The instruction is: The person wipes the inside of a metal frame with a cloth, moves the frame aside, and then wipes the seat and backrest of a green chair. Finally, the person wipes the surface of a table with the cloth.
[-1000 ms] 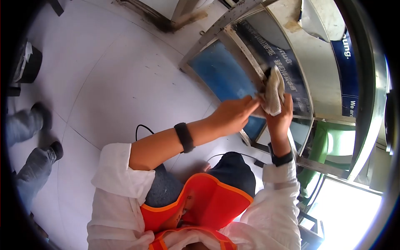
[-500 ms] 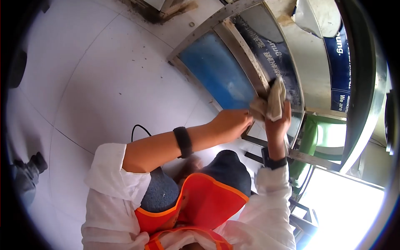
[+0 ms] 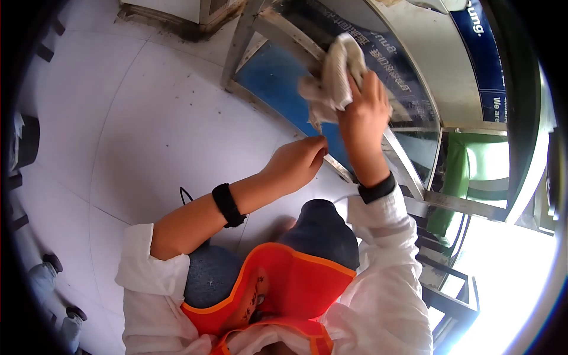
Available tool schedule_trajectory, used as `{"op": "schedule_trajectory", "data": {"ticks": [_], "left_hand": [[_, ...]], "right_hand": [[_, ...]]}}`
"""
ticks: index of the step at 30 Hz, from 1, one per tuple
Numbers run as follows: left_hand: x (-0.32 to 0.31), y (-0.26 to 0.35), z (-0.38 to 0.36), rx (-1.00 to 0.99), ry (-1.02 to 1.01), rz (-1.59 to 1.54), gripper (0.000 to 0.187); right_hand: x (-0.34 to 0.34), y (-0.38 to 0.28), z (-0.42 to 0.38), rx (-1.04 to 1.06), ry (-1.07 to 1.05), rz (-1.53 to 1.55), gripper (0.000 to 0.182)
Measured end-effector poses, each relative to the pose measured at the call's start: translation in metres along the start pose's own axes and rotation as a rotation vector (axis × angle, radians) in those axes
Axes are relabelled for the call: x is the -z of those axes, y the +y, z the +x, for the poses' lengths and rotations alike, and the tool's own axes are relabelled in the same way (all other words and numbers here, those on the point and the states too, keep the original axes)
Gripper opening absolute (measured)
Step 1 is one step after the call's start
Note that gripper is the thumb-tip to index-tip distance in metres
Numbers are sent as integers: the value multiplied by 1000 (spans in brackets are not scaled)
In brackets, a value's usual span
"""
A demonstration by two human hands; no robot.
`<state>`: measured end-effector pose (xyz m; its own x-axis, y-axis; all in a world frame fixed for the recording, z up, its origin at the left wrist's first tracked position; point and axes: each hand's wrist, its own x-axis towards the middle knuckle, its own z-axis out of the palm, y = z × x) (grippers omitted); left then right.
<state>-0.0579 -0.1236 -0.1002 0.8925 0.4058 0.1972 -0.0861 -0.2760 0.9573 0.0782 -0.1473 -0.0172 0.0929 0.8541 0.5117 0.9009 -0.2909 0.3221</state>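
My right hand [image 3: 365, 118] is wrapped round a folded whitish cloth [image 3: 338, 74] and holds it against or just over a metal-framed glass cabinet [image 3: 408, 109]. A loose corner of the cloth dangles down toward my left hand [image 3: 299, 165]. That hand is closed, with its fingers curled beside the cabinet's lower frame. Whether the fingers pinch the cloth's end or nothing cannot be seen. Behind the cloth lies a blue panel [image 3: 266, 74] inside the frame.
Pale tiled floor [image 3: 148, 130] with scattered dark specks spreads at left. A green-and-white chair [image 3: 452, 171] stands at right, by a dark metal frame [image 3: 455, 290]. Another person's shoes and trouser legs [image 3: 44, 278] show at lower left. A dirty-based cabinet [image 3: 189, 21] stands at the top.
My right hand and the cloth have moved up and left across the cabinet. My left hand has drawn back to the left, and the view has shifted a little.
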Motion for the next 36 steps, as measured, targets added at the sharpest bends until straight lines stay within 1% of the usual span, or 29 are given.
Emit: {"op": "schedule_trajectory", "data": {"ticks": [1, 3, 5, 7, 8, 9, 10, 11, 12, 13, 14, 15, 17, 18, 20, 21, 23, 24, 25, 26, 27, 29, 31, 33, 34, 35, 36], "left_hand": [[2, 1, 0, 17, -68, 34, 17], [2, 3, -3, 15, -72, 39, 17], [1, 3, -4, 9, -75, 39, 17], [0, 3, -4, -11, -98, -17, 14], [1, 4, -2, -10, -106, -15, 14], [6, 9, 3, -27, -144, -81, 13], [11, 14, 8, -42, -185, -148, 11], [19, 19, 15, -36, -204, -146, 11], [31, 24, 24, 4, -333, -132, 11], [42, 28, 33, 42, -457, -113, 10], [54, 32, 40, 30, -475, -83, 10], [64, 35, 44, 76, -480, -42, 11], [80, 41, 53, 91, -527, 118, 12], [89, 50, 57, 96, -515, 142, 12], [104, 75, 66, 159, -673, 261, 15], [109, 82, 70, 133, -687, 250, 18], [116, 101, 72, 106, -642, 320, 19], [121, 115, 72, 103, -646, 329, 19], [126, 130, 72, 104, -616, 349, 18], [130, 145, 72, 108, -592, 372, 18], [133, 160, 70, 166, -601, 344, 17], [131, 185, 61, 227, -608, 270, 18], [114, 202, 42, 343, -599, 144, 20], [84, 215, 19, 394, -590, 40, 25], [72, 234, 17, 409, -650, 49, 29], [59, 252, 19, 424, -713, 54, 34], [48, 271, 21, 439, -739, 54, 34]], "right_hand": [[6, 11, -15, -14, -15, 17, 53], [20, 40, -58, -136, -4, 66, 54], [32, 81, -121, -346, -25, 50, 56], [55, 117, -172, -544, -184, -30, 52], [71, 124, -183, -523, -196, -6, 50], [82, 129, -187, -504, -208, 18, 48], [89, 131, -185, -550, -184, 143, 46], [91, 136, -193, -595, -158, 214, 44], [93, 140, -200, -616, -162, 215, 44], [92, 144, -205, -590, -170, 186, 43], [90, 147, -206, -557, -172, 160, 43], [87, 144, -203, -563, -162, 173, 43], [86, 136, -193, -593, -126, 167, 42], [87, 134, -190, -602, -138, 183, 41], [90, 134, -191, -668, -184, 222, 45], [89, 137, -192, -712, -220, 253, 48], [88, 138, -204, -773, -255, 262, 53], [90, 132, -203, -836, -251, 256, 57], [97, 122, -189, -974, -306, 232, 57], [98, 119, -184, -998, -316, 264, 55], [98, 116, -180, -1024, -325, 299, 53], [104, 110, -165, -1113, -349, 341, 48], [103, 108, -165, -1206, -409, 320, 47], [98, 103, -163, -1279, -405, 288, 45], [98, 102, -161, -1308, -485, 282, 42], [100, 100, -155, -1353, -485, 321, 41], [102, 100, -148, -1342, -590, 329, 37]]}}
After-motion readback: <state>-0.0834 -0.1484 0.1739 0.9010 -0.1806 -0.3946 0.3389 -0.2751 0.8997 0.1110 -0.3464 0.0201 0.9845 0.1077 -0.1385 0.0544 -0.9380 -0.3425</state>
